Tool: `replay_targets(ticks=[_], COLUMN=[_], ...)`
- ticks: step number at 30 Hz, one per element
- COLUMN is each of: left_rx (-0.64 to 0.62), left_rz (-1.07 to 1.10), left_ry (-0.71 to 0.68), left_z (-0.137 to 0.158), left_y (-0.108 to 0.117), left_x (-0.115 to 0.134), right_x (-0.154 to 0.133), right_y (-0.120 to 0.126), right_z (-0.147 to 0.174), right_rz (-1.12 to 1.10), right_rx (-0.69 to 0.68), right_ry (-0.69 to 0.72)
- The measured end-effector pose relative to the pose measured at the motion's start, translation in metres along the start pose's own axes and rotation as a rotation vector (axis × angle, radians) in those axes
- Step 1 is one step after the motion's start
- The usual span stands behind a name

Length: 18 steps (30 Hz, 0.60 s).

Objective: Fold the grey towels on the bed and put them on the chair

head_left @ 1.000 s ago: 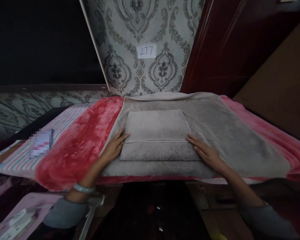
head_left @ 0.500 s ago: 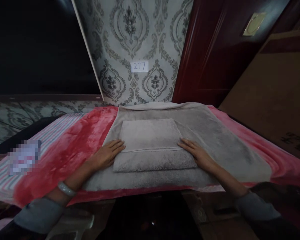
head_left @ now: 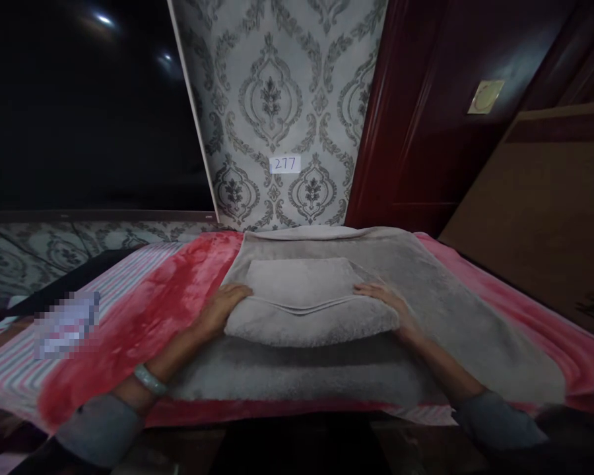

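A folded grey plush towel (head_left: 301, 284) lies in the middle, on a larger grey plush blanket (head_left: 307, 379). Its thick front fold is raised, and a shadow shows on the blanket under it. At the towel's left edge my left hand (head_left: 226, 309) grips it, fingertips on top and the thumb out of sight. My right hand (head_left: 387, 305) grips the right edge the same way, its thumb also hidden. The layers sag slightly between the two hands.
Under the grey blanket spreads a red-pink plush blanket (head_left: 193, 277), over a striped sheet (head_left: 129, 280). A blurred-out item (head_left: 66, 324) lies at left. Behind stand a dark television screen (head_left: 89, 119), a patterned wall (head_left: 277, 86), a dark red panel (head_left: 426, 132) and a large cardboard box (head_left: 549, 191).
The front fold of the towel has risen off the blanket and now bows in the middle. Both hands have tightened on its sides. The camera has tilted upward a little.
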<state>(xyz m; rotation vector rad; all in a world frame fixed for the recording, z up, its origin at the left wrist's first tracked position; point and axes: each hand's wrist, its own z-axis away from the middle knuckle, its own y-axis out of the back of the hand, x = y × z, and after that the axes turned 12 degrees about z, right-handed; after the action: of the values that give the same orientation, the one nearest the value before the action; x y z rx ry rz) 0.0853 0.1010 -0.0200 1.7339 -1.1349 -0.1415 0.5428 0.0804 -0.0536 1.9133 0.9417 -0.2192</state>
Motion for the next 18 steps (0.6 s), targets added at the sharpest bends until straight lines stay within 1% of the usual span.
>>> replay_targets(ticks=[2, 4, 6, 8, 10, 11, 13, 16, 18], left_rx=[0.166, 0.333, 0.468, 0.549, 0.586, 0.588, 0.566, 0.485, 0.432], left_rz=[0.153, 0.287, 0.389, 0.507, 0.634, 0.688, 0.762, 0.783, 0.756], left_ry=[0.032, 0.101, 0.186, 0.232, 0.287, 0.327, 0.444, 0.732, 0.911], left_z=[-0.016, -0.037, -0.06, -0.084, -0.104, -0.111, -0.12, -0.115, -0.103], left_y=[0.019, 0.043, 0.068, 0.087, 0.098, 0.098, 0.089, 0.055, 0.028], left_x=[0.011, 0.026, 0.043, 0.056, 0.061, 0.059, 0.051, 0.032, 0.021], right_x=[-0.017, -0.038, -0.057, -0.068, -0.068, -0.064, -0.053, -0.033, -0.022], right_y=[0.013, 0.032, 0.053, 0.069, 0.074, 0.072, 0.059, 0.023, -0.003], right_z=[-0.016, -0.034, -0.054, -0.076, -0.097, -0.107, -0.122, -0.126, -0.116], right_rz=[-0.108, -0.137, -0.166, -0.26, -0.351, -0.369, -0.301, -0.109, -0.031], right_rx=[0.128, 0.286, 0.412, 0.475, 0.492, 0.494, 0.434, 0.274, 0.185], right_ry=[-0.052, -0.12, -0.193, -0.222, -0.225, -0.238, -0.325, -0.493, -0.548])
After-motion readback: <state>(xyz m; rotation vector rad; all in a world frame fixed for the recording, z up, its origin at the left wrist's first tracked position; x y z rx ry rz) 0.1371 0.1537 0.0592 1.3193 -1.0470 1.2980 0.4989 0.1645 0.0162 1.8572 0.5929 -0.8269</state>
